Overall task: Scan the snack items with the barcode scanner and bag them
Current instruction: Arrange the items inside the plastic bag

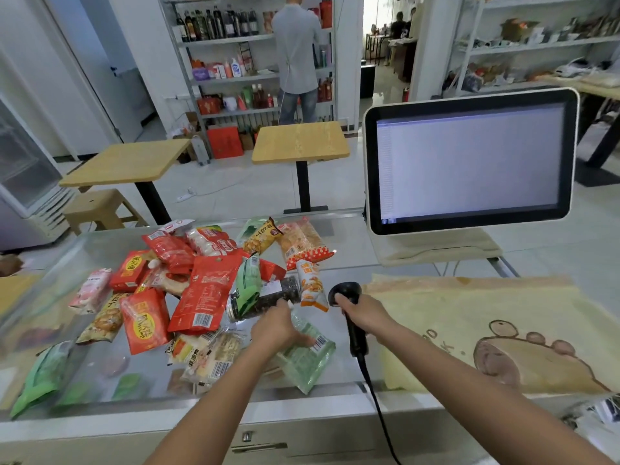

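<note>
At six o'clock on the glass counter [349,256], the left hand [278,328] grips a pale green crinkly plastic packet [310,362] by its upper end. It looks light, soft and slippery, so a seam edge suits. At five o'clock the right hand [360,315] clasps the black barcode scanner [347,293].

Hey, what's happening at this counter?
Someone is ringing up snacks. Their left hand holds a pale green packet, barcode facing up, just in front of the snack pile on the glass counter. Their right hand grips the black barcode scanner beside it. A tan bag lies flat to the right.
</note>
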